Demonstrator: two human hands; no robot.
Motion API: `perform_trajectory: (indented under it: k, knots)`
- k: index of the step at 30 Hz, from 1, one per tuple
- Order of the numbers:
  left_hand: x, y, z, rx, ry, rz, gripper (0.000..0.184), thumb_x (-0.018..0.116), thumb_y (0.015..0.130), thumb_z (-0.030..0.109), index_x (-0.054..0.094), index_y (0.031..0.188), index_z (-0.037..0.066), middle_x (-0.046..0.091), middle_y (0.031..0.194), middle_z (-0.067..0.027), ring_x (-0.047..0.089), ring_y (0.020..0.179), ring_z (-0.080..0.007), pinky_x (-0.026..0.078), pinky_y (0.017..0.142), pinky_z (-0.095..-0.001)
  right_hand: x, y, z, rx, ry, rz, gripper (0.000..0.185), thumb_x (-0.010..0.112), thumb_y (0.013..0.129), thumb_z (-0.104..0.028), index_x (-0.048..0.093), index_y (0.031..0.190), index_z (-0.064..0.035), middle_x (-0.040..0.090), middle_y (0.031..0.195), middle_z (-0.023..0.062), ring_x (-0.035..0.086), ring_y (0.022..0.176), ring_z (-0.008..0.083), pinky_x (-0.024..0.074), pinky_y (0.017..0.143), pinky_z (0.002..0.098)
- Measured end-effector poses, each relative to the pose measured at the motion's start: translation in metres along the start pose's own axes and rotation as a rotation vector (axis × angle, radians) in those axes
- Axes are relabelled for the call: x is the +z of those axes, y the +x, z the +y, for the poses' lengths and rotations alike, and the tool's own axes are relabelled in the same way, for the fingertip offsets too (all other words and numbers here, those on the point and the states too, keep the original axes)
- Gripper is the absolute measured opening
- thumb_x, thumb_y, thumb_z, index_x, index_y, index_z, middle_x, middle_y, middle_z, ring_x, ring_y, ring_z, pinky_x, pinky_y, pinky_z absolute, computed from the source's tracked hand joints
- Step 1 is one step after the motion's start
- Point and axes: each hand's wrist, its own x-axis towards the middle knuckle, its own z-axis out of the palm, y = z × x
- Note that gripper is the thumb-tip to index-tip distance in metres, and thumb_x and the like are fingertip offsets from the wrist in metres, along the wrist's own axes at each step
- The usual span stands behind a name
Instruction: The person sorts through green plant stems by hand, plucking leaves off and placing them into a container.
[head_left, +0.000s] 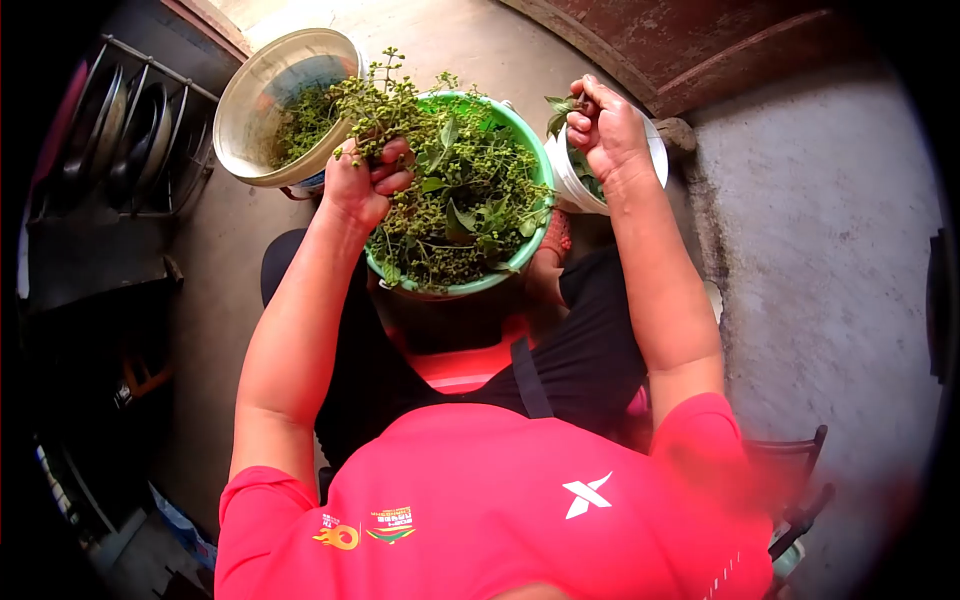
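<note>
Clusters of small green berries on stems fill a green basin [541,167] between my knees. My left hand [368,182] is closed around the stems of a berry cluster [378,108], held over the basin's left side. A tilted whitish bucket [232,120] at the upper left has more green clusters inside. On the right, my right hand [608,130] pinches a few leaves [560,110] above a white bucket [655,160] that has leaves in it. The lower parts of the held stems are hidden by my left fingers.
A metal rack [150,60] with dark pans stands at the far left. Under me is a red stool [460,368]. A reddish wooden door or panel [720,50] is at the top right, and a dark chair-like frame [800,460] at the lower right.
</note>
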Motion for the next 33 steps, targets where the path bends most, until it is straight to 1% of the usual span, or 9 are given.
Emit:
perform_trajectory:
  k: [1, 4, 6, 8, 12, 18, 25, 30, 33]
  knots:
    - [-0.002, 0.001, 0.002, 0.002, 0.009, -0.023, 0.012, 0.039, 0.090, 0.016, 0.048, 0.082, 0.016, 0.042, 0.065, 0.0010, 0.027, 0.050, -0.0066, 0.020, 0.039, -0.0193, -0.006, 0.002, -0.008, -0.023, -0.110, 0.042, 0.020, 0.053, 0.091, -0.022, 0.055, 0.080, -0.0054, 0.039, 0.062, -0.0022, 0.037, 0.049, 0.0056, 0.0251, 0.041, 0.0196]
    - [0.001, 0.000, 0.004, 0.020, -0.028, -0.011, 0.014, 0.037, 0.091, 0.016, 0.048, 0.082, 0.017, 0.040, 0.065, 0.0009, 0.029, 0.052, -0.0070, 0.020, 0.039, -0.0193, -0.057, 0.033, -0.020, -0.196, -0.908, 0.200, 0.030, 0.054, 0.088, -0.026, 0.063, 0.102, -0.0008, 0.066, 0.087, 0.0090, 0.061, 0.068, 0.0212, 0.0492, 0.063, 0.0341]
    - [0.002, -0.001, 0.006, 0.015, -0.048, 0.010, 0.014, 0.037, 0.091, 0.016, 0.048, 0.083, 0.017, 0.040, 0.065, 0.0010, 0.029, 0.053, -0.0072, 0.020, 0.040, -0.0195, -0.100, 0.062, -0.021, -0.009, -1.518, 0.231, 0.043, 0.053, 0.086, -0.032, 0.060, 0.114, -0.0013, 0.062, 0.114, 0.0155, 0.062, 0.099, 0.0325, 0.0457, 0.087, 0.0433]
    - [-0.003, 0.000, 0.005, 0.056, -0.088, -0.018, 0.011, 0.040, 0.092, 0.020, 0.049, 0.091, 0.014, 0.040, 0.068, 0.0003, 0.030, 0.057, -0.0077, 0.021, 0.040, -0.0180, -0.109, 0.060, -0.006, 0.107, -1.706, 0.321, 0.046, 0.052, 0.084, -0.036, 0.060, 0.116, -0.0038, 0.057, 0.122, 0.0179, 0.053, 0.115, 0.0345, 0.0416, 0.094, 0.0445]
    - [-0.011, 0.003, 0.006, 0.040, -0.157, -0.197, 0.013, 0.039, 0.092, 0.019, 0.050, 0.093, 0.013, 0.040, 0.068, -0.0005, 0.029, 0.056, -0.0081, 0.022, 0.040, -0.0181, -0.073, 0.046, 0.018, -0.107, -1.516, 0.282, 0.042, 0.053, 0.083, -0.037, 0.060, 0.117, -0.0127, 0.058, 0.121, 0.0146, 0.053, 0.114, 0.0327, 0.0413, 0.094, 0.0436]
    - [0.002, 0.000, 0.043, 0.308, 0.039, 0.119, 0.020, 0.032, 0.092, 0.021, 0.051, 0.097, 0.015, 0.045, 0.066, -0.0014, 0.031, 0.048, -0.0085, 0.025, 0.040, -0.0209, -0.023, 0.026, 0.023, -0.236, -1.215, 0.021, 0.027, 0.056, 0.082, -0.029, 0.068, 0.097, -0.0106, 0.069, 0.083, 0.0071, 0.066, 0.081, 0.0210, 0.0492, 0.077, 0.0318]
    - [-0.037, 0.030, 0.137, 0.823, 0.436, 0.527, 0.009, 0.038, 0.095, 0.016, 0.041, 0.102, 0.012, 0.055, 0.081, -0.0072, 0.049, 0.053, -0.0166, 0.042, 0.041, -0.0296, -0.015, 0.032, 0.022, -0.275, -1.139, -0.082, 0.024, 0.055, 0.082, -0.022, 0.068, 0.095, -0.0062, 0.068, 0.075, 0.0066, 0.062, 0.067, 0.0145, 0.0489, 0.068, 0.0285]
    - [-0.106, 0.061, 0.158, 0.702, 0.684, 0.624, 0.020, 0.050, 0.089, 0.008, 0.041, 0.106, 0.001, 0.056, 0.095, -0.0115, 0.063, 0.063, -0.0247, 0.053, 0.055, -0.0318, -0.008, 0.029, 0.019, -0.210, -1.091, -0.218, 0.024, 0.056, 0.083, -0.020, 0.068, 0.097, -0.0042, 0.065, 0.072, 0.0058, 0.060, 0.066, 0.0123, 0.0488, 0.066, 0.0276]
    - [-0.133, 0.059, 0.137, 0.505, 1.118, 0.797, 0.046, 0.057, 0.080, 0.010, 0.044, 0.123, -0.003, 0.056, 0.113, -0.0175, 0.064, 0.085, -0.0241, 0.052, 0.071, -0.0306, -0.007, 0.030, 0.020, -0.221, -1.131, -0.220, 0.024, 0.056, 0.084, -0.022, 0.068, 0.097, -0.0055, 0.066, 0.072, 0.0052, 0.061, 0.066, 0.0128, 0.0486, 0.065, 0.0277]
